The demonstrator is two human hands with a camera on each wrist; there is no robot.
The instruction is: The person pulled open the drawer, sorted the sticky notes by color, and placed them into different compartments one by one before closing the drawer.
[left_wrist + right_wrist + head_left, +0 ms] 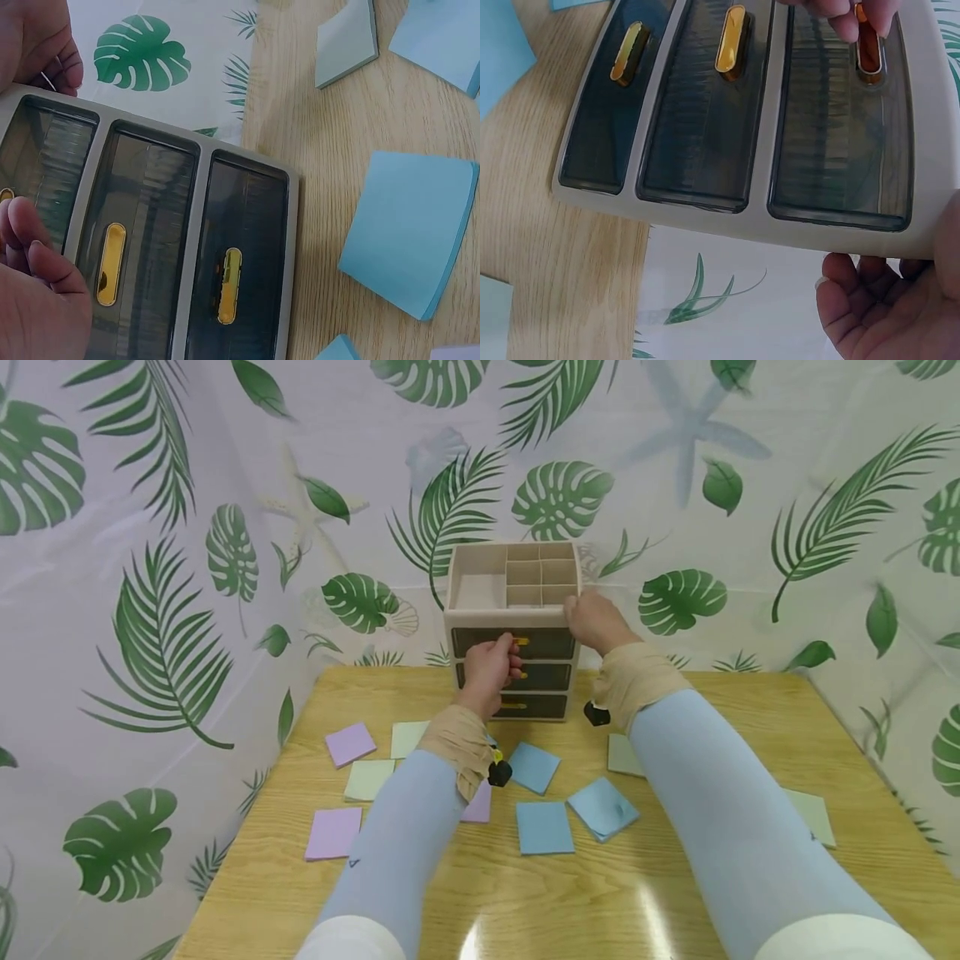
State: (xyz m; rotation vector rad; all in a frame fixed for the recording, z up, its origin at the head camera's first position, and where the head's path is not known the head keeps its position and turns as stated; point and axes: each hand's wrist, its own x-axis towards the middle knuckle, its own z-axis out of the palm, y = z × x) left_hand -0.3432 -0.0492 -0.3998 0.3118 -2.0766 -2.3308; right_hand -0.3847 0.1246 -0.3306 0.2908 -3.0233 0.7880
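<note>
A cream desktop drawer organizer (510, 620) stands at the back of the table, with three dark see-through drawers and a divided open top. My left hand (487, 672) pinches the gold handle (868, 56) of the top drawer (840, 150), which sits flush in the frame. The middle drawer (142, 225) and bottom drawer (247, 202) are closed too, each with a gold handle. At the organizer's upper right side, my right hand (600, 620) grips the edge, its curled fingers (844, 300) against the side wall.
Square sticky note pads lie about the wooden table (585, 893): purple (333, 833) and pale green (369, 779) at left, blue (544, 828) in the middle, more green (812, 816) at right. A leaf-printed cloth (300, 610) hangs behind and beside the table.
</note>
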